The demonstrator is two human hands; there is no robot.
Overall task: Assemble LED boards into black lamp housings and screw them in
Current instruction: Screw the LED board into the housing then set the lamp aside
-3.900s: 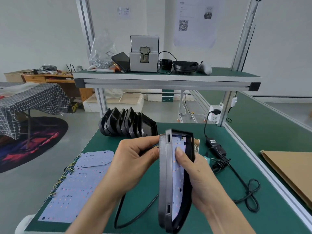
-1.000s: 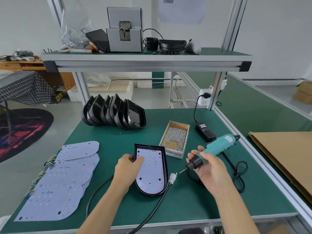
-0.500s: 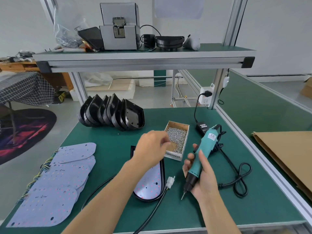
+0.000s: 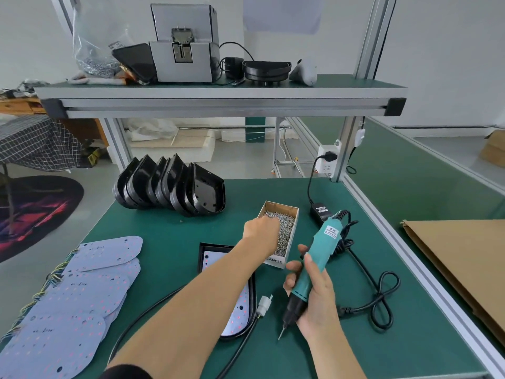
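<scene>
A black lamp housing (image 4: pixel 202 255) lies flat on the green mat with an LED board (image 4: pixel 237 318) inside it; my left forearm crosses over it. My left hand (image 4: pixel 261 233) is down in the cardboard box of screws (image 4: pixel 287 233), with its fingertips hidden among them. My right hand (image 4: pixel 317 302) grips a teal electric screwdriver (image 4: pixel 322 247) upright, bit pointing down just right of the housing. The housing's black cable ends in a white connector (image 4: pixel 264 305).
Several empty black housings (image 4: pixel 175 187) stand stacked at the back left. Loose LED boards (image 4: pixel 73 296) with wires lie at the left. The screwdriver's coiled cord (image 4: pixel 382 302) and adapter (image 4: pixel 321 212) lie at the right, cardboard (image 4: pixel 459 255) beyond the rail. A shelf (image 4: pixel 218 99) hangs overhead.
The housing with its board was set down flat. My right hand picked up the screwdriver and turned it bit-down. My left hand left the board and moved into the screw box.
</scene>
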